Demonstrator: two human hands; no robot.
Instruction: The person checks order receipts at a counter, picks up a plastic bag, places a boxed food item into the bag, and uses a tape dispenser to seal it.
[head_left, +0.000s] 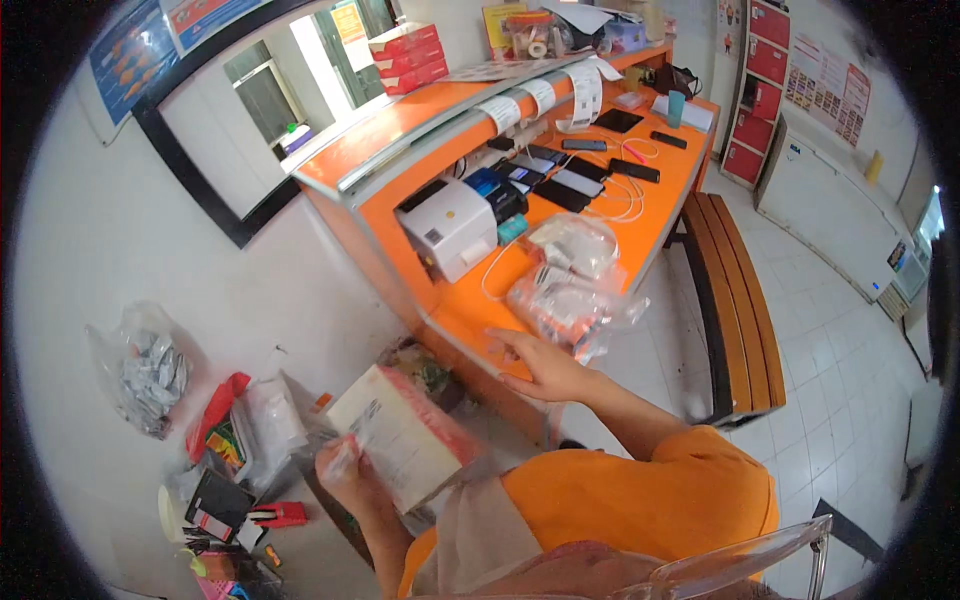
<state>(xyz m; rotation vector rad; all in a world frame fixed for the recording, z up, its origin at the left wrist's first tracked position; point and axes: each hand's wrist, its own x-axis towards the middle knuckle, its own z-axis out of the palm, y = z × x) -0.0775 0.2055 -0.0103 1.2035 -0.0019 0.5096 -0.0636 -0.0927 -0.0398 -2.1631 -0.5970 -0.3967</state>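
Note:
My left hand (341, 465) is closed on the gathered clear plastic of a bag that holds a flat box (397, 439) with a pale top and a red side. The box hangs tilted in front of my body, beside the counter's near end. My right hand (529, 364) holds nothing; its fingers are spread over the near edge of the orange counter (469, 311). Just beyond it, clear plastic bags (570, 277) with packed goods lie on the counter. A white label printer (448, 225) stands behind them, against the raised shelf.
Several phones (577, 184) with white cables lie farther along the counter. A wooden bench (731, 300) stands to its right. At lower left, a side table (304, 547) bears a red stapler (279, 514) and a black box (219, 504). A plastic bag (150, 371) hangs on the wall.

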